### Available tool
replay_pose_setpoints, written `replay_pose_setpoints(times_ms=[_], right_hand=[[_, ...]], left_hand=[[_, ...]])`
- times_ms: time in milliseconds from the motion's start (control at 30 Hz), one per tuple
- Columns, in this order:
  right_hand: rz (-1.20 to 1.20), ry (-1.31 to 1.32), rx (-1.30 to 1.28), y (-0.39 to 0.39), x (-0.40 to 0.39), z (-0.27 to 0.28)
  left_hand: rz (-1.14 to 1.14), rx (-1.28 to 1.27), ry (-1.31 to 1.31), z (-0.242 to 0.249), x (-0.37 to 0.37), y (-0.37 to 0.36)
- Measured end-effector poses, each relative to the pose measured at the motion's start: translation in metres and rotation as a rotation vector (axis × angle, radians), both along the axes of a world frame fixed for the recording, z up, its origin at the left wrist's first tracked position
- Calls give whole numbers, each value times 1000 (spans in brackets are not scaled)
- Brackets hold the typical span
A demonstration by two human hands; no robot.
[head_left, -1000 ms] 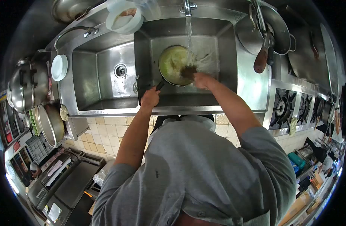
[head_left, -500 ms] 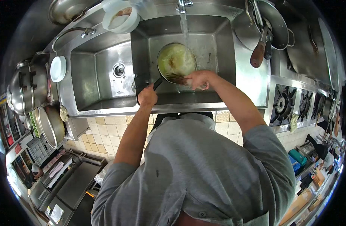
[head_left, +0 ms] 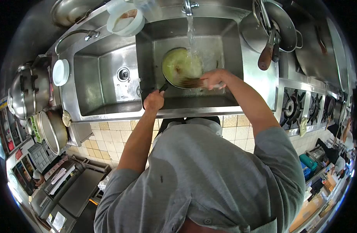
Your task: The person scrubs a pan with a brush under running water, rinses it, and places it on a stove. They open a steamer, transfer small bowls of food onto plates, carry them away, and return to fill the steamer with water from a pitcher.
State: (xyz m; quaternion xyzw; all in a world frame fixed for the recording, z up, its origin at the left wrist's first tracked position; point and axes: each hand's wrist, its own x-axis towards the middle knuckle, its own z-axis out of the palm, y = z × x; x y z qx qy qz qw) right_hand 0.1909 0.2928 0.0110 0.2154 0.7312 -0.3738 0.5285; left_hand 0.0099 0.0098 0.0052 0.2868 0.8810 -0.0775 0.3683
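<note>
My left hand [head_left: 154, 101] is closed around the black handle of a frying pan [head_left: 174, 64]. The pan sits in the right sink basin [head_left: 166, 100] and holds cloudy yellow-green water with a brown patch in it. My right hand [head_left: 216, 79] grips a bundled bristle scrubbing brush [head_left: 192, 82]. Its brown bristles reach over the pan's near right edge, and the tips blur at the water. From the tap [head_left: 189, 7] a stream of water [head_left: 191, 31] runs down into the pan's far right side.
A left basin [head_left: 104, 93] with a drain adjoins. White plastic tubs [head_left: 126, 25] stand at the back, a white lid [head_left: 61, 72] at the left. To the right are metal pots [head_left: 287, 31] with a wooden-handled utensil [head_left: 266, 56] and gas burners [head_left: 291, 108].
My right hand and the brush have shifted slightly to the right. My left hand still holds the pan handle, with the pan nearly in the same place.
</note>
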Motion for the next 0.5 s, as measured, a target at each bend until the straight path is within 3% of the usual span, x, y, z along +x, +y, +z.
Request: replay_pose_setpoints(times_ms=[33, 67, 133, 233, 267, 333, 367, 433, 500], right_hand=[[206, 27, 135, 12, 0, -18], [208, 32, 141, 17, -3, -17], [-25, 153, 580, 21, -5, -14], [-157, 395, 499, 4, -9, -16], [-154, 398, 496, -1, -7, -22], [-137, 643, 469, -14, 1, -40], [-134, 643, 468, -24, 3, -48], [-255, 245, 603, -53, -2, -56], [-233, 209, 591, -101, -6, -55]], left_hand=[[4, 29, -10, 5, 1, 2], [7, 58, -22, 7, 1, 5], [24, 68, -43, 7, 2, 4], [32, 66, -93, -4, -4, -1], [15, 54, -120, -10, -7, -4], [8, 73, -141, -28, -13, -10], [-1, 94, -163, -36, -14, -13], [-2, 172, -184, -28, -11, -15], [-23, 241, -210, -30, -16, -19]])
